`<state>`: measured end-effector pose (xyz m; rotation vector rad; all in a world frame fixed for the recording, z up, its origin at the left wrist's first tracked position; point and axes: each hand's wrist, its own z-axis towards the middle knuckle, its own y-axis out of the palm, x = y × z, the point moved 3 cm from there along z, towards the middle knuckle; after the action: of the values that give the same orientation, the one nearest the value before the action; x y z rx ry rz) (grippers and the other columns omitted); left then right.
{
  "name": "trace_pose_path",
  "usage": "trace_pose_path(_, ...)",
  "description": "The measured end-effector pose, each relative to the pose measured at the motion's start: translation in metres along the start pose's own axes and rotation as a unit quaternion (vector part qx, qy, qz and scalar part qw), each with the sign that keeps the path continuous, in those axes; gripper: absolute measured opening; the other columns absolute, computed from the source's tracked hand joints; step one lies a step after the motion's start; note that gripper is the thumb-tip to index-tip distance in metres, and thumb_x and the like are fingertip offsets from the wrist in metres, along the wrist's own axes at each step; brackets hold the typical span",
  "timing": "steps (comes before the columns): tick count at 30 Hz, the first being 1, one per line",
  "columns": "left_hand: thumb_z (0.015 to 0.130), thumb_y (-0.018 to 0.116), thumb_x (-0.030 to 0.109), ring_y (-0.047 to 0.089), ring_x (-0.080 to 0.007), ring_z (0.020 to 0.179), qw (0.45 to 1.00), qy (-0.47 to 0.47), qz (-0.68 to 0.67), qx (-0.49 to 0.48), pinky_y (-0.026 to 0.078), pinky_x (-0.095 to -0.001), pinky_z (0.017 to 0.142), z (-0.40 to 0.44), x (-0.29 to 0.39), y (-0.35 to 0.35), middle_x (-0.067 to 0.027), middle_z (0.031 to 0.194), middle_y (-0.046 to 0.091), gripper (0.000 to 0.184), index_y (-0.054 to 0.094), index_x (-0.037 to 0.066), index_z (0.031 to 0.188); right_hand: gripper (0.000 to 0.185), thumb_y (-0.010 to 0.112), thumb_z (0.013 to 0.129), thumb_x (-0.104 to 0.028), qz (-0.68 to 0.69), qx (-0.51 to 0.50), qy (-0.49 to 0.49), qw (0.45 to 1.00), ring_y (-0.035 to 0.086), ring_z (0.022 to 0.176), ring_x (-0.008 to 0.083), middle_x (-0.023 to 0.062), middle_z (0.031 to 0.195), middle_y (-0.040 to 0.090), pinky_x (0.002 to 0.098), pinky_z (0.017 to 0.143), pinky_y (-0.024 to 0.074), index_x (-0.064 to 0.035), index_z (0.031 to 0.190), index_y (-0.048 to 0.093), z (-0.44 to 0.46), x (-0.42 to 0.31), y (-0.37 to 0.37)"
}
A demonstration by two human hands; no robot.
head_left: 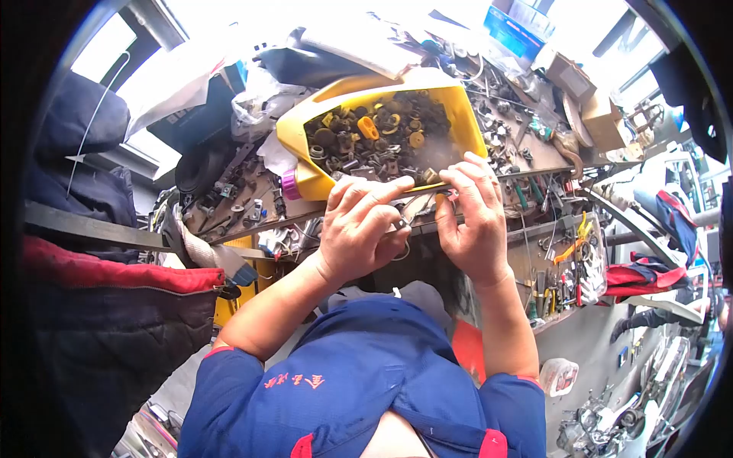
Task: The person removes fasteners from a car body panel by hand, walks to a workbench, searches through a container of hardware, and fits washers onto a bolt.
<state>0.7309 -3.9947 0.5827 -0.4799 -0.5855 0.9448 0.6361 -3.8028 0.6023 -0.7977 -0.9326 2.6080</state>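
Note:
My left hand (363,220) is closed, with a small metal part (400,224) pinched near the thumb and its index finger stretched towards the right. Close beside it, my right hand (476,217) has its fingers stretched up over the bench edge and its thumb apart from them. Whether some tiny piece lies between that thumb and the fingers is too small to tell. Just beyond both hands lies a cut-open yellow jug (472,126) with a purple cap (290,185). It is filled with dark, dirty small parts (366,156), among them a yellow oval piece (368,127).
The cluttered workbench (252,223) carries loose hardware, a plastic bag (263,103) and cardboard boxes (571,79). Pliers and other hand tools (553,294) hang below at the right. A dark jacket with red trim (122,305) is close on the left.

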Motion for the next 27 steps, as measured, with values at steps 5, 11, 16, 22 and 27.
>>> trace_pose_path(5, 0.088, 0.083, 0.023, 0.067, -0.0274, 0.105, 0.999, -0.025, -0.02, 0.027, 0.047, -0.0464, 0.1, 0.001, -0.006, 0.0, -0.0032, 0.133, 0.077, 0.024, 0.061, 0.015, 0.097, 0.03, 0.08, 0.085, -0.005, -0.026, 0.0, -0.015, 1.0, 0.065, 0.119, 0.0396, 0.0165, 0.115, 0.069, 0.0495, 0.108, 0.0487, -0.005, 0.114, 0.071, 0.012, 0.004, 0.012)
trace_pose_path(11, 0.092, 0.077, 0.031, 0.069, -0.025, 0.072, 0.99, -0.02, 0.061, 0.124, 0.051, -0.0411, 0.071, 0.023, -0.015, 0.009, -0.004, 0.082, 0.066, 0.023, 0.062, 0.015, 0.097, 0.022, 0.074, 0.098, -0.009, 0.145, 0.045, 0.037, 0.988, 0.067, 0.117, 0.0312, 0.0137, 0.117, 0.071, 0.0444, 0.112, 0.0479, -0.0022, 0.119, 0.072, 0.026, 0.038, 0.012)
trace_pose_path(16, 0.093, 0.076, 0.03, 0.064, -0.0267, 0.055, 0.979, -0.056, 0.092, 0.173, 0.052, -0.0415, 0.058, 0.044, -0.025, 0.018, -0.0025, 0.064, 0.06, 0.021, 0.063, 0.016, 0.098, 0.053, 0.071, 0.099, -0.013, 0.409, -0.049, 0.258, 0.874, 0.06, 0.133, 0.0236, 0.0143, 0.147, 0.061, 0.0381, 0.118, 0.0441, 0.0042, 0.148, 0.058, 0.074, 0.071, 0.021)
trace_pose_path(22, 0.095, 0.075, 0.029, 0.067, -0.0273, 0.056, 0.97, -0.07, 0.109, 0.204, 0.055, -0.0419, 0.056, 0.073, -0.059, -0.013, -0.0016, 0.064, 0.061, 0.02, 0.063, 0.015, 0.101, 0.034, 0.05, 0.095, -0.001, 0.564, -0.166, 0.346, 0.731, 0.071, 0.107, 0.0281, 0.0164, 0.119, 0.068, 0.0423, 0.105, 0.0564, 0.0064, 0.125, 0.063, 0.099, 0.088, 0.04)
trace_pose_path(27, 0.098, 0.076, 0.031, 0.071, -0.0278, 0.052, 0.972, -0.061, 0.11, 0.199, 0.056, -0.0434, 0.049, 0.07, -0.072, -0.06, -0.004, 0.062, 0.067, 0.022, 0.06, 0.018, 0.107, 0.033, 0.052, 0.108, -0.008, 0.59, -0.068, 0.467, 0.655, 0.071, 0.121, 0.0358, 0.0251, 0.128, 0.071, 0.0482, 0.111, 0.0551, 0.0103, 0.132, 0.065, 0.072, 0.027, 0.036)
